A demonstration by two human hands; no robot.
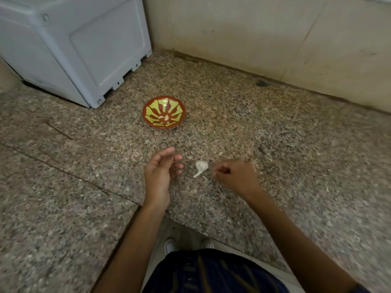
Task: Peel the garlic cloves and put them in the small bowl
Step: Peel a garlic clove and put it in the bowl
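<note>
My left hand (161, 172) hovers over the speckled granite table (275, 144), fingers loosely curled, nothing in it. My right hand (233, 176) is blurred, fingers curled in tight; whether it pinches anything, I cannot tell. Between the two hands lies the white garlic bulb with its short stalk (201, 167), resting on the table, touching neither hand. Farther back sits the small red bowl with a yellow-green petal pattern (164, 112), two pale peeled garlic cloves (165, 117) inside. A grey plastic appliance (74, 45) stands back left
</note>
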